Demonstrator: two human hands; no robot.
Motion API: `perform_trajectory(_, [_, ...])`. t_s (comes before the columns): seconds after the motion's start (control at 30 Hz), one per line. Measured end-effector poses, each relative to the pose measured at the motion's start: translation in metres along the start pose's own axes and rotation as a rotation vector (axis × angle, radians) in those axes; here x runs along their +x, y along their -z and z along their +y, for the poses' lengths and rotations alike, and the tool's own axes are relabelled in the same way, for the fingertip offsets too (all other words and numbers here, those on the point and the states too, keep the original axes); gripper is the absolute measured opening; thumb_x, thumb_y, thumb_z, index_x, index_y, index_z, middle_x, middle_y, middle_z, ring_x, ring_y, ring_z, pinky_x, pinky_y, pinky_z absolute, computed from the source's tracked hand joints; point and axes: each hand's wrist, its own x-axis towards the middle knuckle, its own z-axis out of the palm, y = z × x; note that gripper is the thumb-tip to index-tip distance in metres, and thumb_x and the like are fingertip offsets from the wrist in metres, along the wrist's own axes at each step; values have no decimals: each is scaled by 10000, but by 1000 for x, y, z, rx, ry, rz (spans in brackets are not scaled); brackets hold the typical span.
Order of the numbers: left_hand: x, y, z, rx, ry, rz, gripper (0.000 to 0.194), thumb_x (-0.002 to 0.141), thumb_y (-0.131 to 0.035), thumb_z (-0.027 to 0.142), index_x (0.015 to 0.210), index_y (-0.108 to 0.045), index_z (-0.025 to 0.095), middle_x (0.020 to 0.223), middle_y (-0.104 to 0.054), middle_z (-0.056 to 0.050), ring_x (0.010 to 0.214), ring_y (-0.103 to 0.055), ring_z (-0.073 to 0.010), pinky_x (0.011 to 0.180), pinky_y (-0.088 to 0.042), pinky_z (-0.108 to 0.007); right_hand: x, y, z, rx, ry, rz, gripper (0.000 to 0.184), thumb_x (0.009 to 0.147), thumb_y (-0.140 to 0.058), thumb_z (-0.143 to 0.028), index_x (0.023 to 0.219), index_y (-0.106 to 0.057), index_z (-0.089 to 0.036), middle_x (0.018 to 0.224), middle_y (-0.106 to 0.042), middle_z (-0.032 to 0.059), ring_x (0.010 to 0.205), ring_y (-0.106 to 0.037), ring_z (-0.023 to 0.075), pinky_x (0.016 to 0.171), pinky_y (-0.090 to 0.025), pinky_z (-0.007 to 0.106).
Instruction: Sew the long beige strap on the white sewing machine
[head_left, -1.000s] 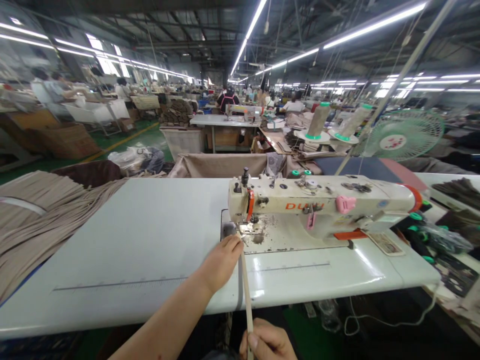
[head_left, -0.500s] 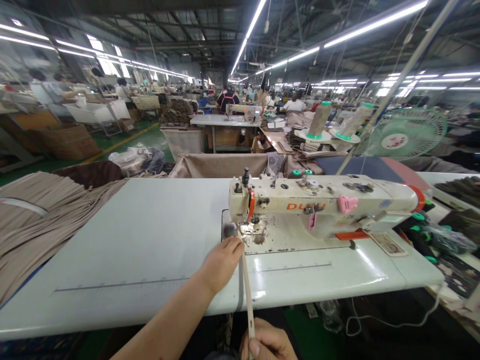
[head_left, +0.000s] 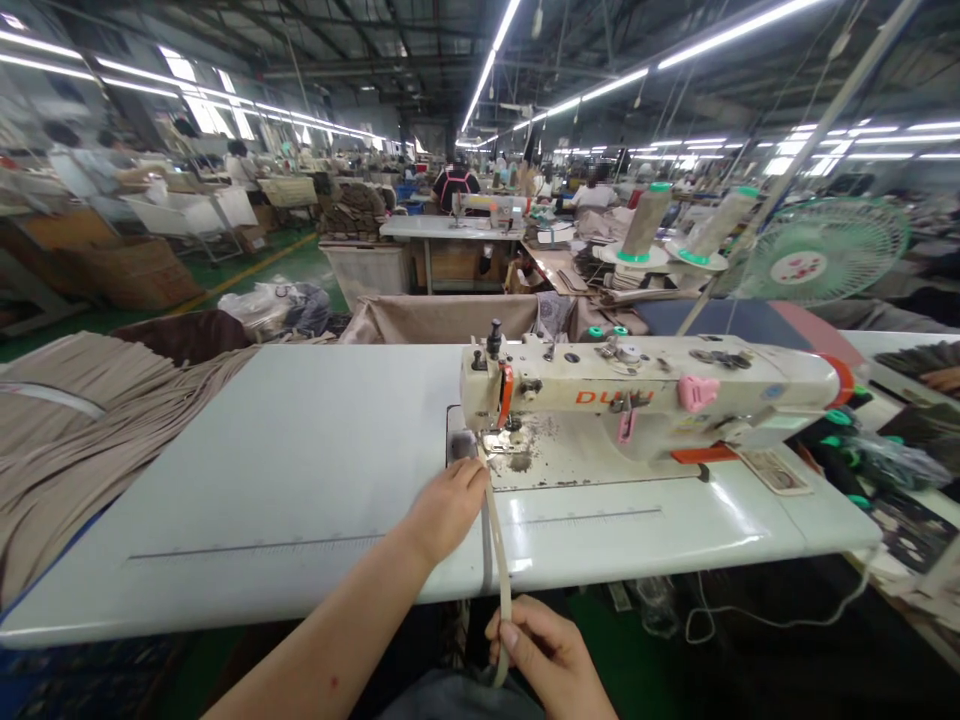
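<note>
Head: strip (head_left: 499,540) in right hand (head_left: 549,650)

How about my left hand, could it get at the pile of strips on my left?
Probably yes: flat tabletop between your left hand and the pile of strips leaves the way free, though its fingers would first have to leave the narrow strip.

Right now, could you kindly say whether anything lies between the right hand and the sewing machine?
Yes: the left hand, at the pale strip near the machine, and the front of the white table.
</note>
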Motion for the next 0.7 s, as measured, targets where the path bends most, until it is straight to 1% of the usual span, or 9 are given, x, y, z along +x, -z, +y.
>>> perform_trajectory(0.17, [1,5,1,-54,32,-8,189,1027,-481,155,1152,-622,147,1194,-658,-112,1234,-602,-245,1142,-500,-420,-7,1,-10,12,-2,-27,400,951,-667,-554,819,-808,-203,730,-662,39,652,-632,181,641,-518,294])
perform_trajectory(0.33, [2,6,1,26,-8,-45,182,1027,-493,150,1117,-651,139,1170,-666,-96,1233,-594,-254,1154,-481,-397,-11,1,-11,14,20,-59,389,969,-656,-526,822,-812,-202,753,-665,46,664,-651,184,645,-505,299])
perform_trajectory(0.47, [2,6,1,63,-44,-28,166,1010,-523,126,1091,-668,114,1131,-674,-90,1197,-603,-254,1174,-463,-385,-11,1,-11,32,51,-73,357,978,-659,-486,821,-814,-204,739,-661,39,654,-648,173,640,-495,290])
perform_trajectory(0.57, [2,7,1,39,-17,-15,160,1001,-544,125,1109,-661,108,1139,-671,-97,1187,-607,-250,1145,-489,-373,-10,1,-13,48,57,-74,341,982,-658,-468,829,-815,-207,748,-662,40,659,-649,171,635,-491,284])
perform_trajectory(0.7, [1,5,1,15,-1,-9,152,1007,-528,129,1089,-657,127,1138,-670,-101,1205,-602,-254,1129,-506,-394,-8,2,-14,47,56,-70,344,979,-662,-475,828,-817,-208,752,-661,40,662,-653,174,631,-491,286])
